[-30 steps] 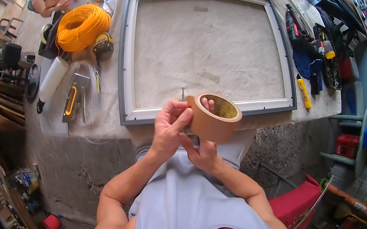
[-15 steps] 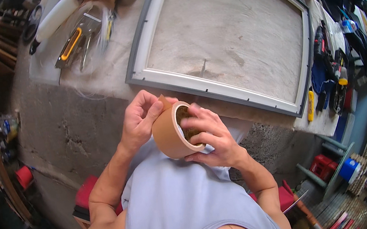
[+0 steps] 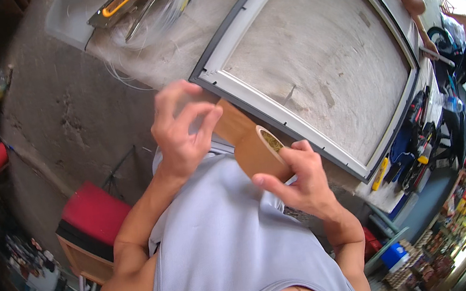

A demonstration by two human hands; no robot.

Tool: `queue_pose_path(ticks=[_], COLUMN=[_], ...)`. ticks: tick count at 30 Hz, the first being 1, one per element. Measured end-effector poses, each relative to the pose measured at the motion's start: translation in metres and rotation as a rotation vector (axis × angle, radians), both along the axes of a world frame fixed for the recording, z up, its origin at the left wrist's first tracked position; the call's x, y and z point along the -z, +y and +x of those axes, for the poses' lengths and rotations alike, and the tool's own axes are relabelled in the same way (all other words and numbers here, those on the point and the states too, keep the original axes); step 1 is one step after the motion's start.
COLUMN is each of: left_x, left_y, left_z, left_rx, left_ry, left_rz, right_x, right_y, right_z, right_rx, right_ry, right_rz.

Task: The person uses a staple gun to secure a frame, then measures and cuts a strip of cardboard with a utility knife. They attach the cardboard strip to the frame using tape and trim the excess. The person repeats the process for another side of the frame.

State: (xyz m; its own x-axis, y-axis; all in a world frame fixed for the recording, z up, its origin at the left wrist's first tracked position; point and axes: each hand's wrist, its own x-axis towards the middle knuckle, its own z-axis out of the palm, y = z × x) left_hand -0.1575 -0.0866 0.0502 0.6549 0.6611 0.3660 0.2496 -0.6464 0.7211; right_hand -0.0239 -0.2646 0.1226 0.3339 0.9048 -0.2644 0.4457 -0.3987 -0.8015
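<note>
Left hand (image 3: 181, 134) pinches a brown tape strip (image 3: 233, 123); right hand (image 3: 308, 179) grips the tape roll (image 3: 255, 155)

The left thumb and forefinger meet at the strip's free end, the hand itself blurred; the right is clamped on the roll, thumb along its outer face, other fingers by the core. The roll is held in the air by the near edge of the table (image 3: 166, 53), before the person's shirt (image 3: 226, 224). It sits tilted, its open core facing right and toward the table. The strip's long axis runs up and left from the roll, its free end pointing to the near-left corner of the frame (image 3: 276, 114).

The tape is smooth and matt, a short, broad cylinder with a pale rim and a yellowish-patterned inside. The frame is rectangular, white within a dark grey border, lying flat along the table's near edge on wrinkled, pale cloth. Clear, thin strands (image 3: 131, 76) hang over that edge, left of the frame. A yellow marker (image 3: 380, 174) lies by the near-right corner.
</note>
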Motion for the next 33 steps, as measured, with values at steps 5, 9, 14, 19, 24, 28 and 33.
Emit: queue_pose_path(ticks=[5, 9, 14, 19, 24, 28, 33], left_x=[0.022, 0.036, 0.049, 0.052, 0.056, 0.063, 0.067], left_y=[0.021, 0.028, 0.029, 0.027, 0.026, 0.026, 0.026], left_z=[0.026, 0.033, 0.034, 0.033, 0.032, 0.032, 0.031], left_rx=[-0.261, -0.326, -0.364, -0.375, -0.389, -0.396, -0.393], left_ry=[0.014, 0.082, 0.052, 0.063, 0.014, -0.005, -0.019], left_rz=[-0.079, -0.001, 0.020, -0.014, -0.050, -0.058, -0.070], right_x=[-0.001, 0.008, 0.010, 0.015, 0.018, 0.019, 0.022], right_y=[0.040, 0.058, 0.068, 0.068, 0.067, 0.069, 0.069], right_z=[0.027, 0.039, 0.044, 0.050, 0.054, 0.054, 0.054], right_rx=[0.043, 0.090, 0.123, 0.112, 0.136, 0.120, 0.117], right_ry=[0.082, 0.199, 0.320, 0.302, 0.333, 0.336, 0.337], right_rz=[-0.002, -0.095, -0.203, -0.219, -0.232, -0.237, -0.224])
